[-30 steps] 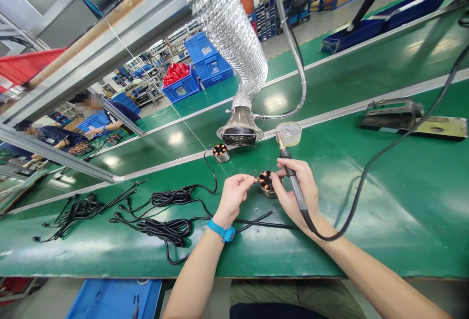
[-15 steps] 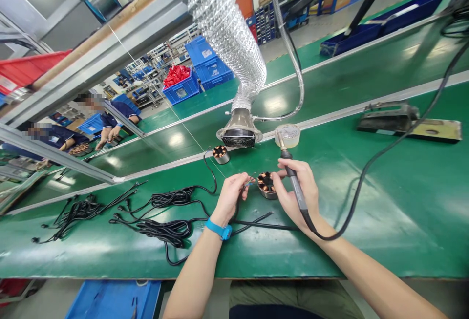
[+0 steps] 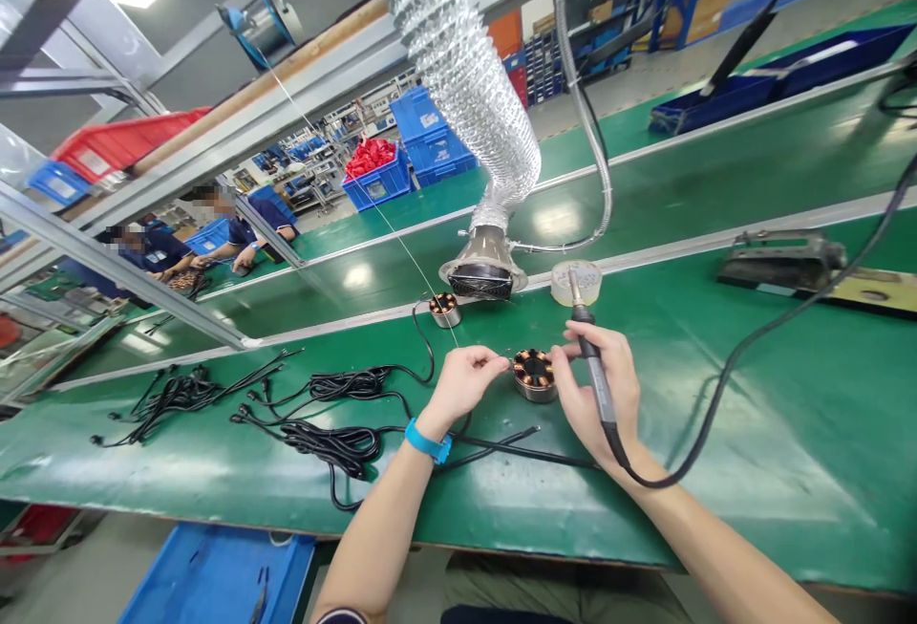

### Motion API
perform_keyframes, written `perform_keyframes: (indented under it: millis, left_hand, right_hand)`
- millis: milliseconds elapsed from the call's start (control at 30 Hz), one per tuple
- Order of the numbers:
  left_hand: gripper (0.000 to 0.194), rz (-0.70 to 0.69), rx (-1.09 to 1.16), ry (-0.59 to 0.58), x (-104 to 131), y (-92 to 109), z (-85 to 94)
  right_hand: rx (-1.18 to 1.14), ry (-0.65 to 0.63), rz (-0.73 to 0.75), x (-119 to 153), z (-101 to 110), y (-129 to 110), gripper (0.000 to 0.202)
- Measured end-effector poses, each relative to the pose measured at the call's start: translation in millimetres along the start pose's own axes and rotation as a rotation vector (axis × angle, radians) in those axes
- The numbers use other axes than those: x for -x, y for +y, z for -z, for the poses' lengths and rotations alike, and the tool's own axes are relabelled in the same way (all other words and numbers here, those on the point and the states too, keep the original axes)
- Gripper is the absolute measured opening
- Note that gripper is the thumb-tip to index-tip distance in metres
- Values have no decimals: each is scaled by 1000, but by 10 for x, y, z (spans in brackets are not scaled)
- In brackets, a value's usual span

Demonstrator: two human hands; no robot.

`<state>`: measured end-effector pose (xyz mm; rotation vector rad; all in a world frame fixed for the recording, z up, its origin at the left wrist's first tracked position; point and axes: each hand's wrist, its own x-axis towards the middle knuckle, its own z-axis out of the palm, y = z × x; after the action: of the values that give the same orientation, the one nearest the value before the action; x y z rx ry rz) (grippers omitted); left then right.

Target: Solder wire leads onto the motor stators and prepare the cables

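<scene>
A ring-shaped copper-wound coil (image 3: 534, 376) sits on the green bench between my hands. My left hand (image 3: 469, 376) is at its left edge, thumb and forefinger pinched on something too small to make out. My right hand (image 3: 602, 380) holds a soldering iron (image 3: 594, 366), its tip up by a round translucent tub (image 3: 575, 283); the fingers of this hand are at the coil's right side. A second coil (image 3: 445, 311) stands farther back with a black cable beside it. A thin wire runs down from a spool (image 3: 264, 17) toward my left hand.
Bundled black cables (image 3: 330, 442) lie at the left. A fume hood (image 3: 483, 266) hangs behind the coils. An iron stand (image 3: 784, 261) is at the right, and the iron's cord arcs over the bench. Two people work at the far left.
The view has shifted, so the bench items appear farther right. My left fingers have moved off the coloured wire ends toward the coil's left edge. My right hand still holds the iron.
</scene>
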<state>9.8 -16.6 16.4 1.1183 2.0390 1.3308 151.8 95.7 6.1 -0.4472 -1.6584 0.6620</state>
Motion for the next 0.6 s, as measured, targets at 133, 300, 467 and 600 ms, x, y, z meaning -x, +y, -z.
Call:
perform_keyframes:
  millis: [133,300,467,600]
  left_hand:
    - [32,20,-146,43,-191,30,139]
    - [27,46,-420,162,-513,-12,543]
    - [28,95,-644,325,-653,-51,997]
    - [22,34,-799,395,-588,81,1020]
  right_hand:
    - [-9,-1,-9,-5,11,12,33]
    - [-14,16,23,-32,33,18,35]
    - [-24,33,30,-50,48,12,36]
    - [-49,28,41,-33,35,16,37]
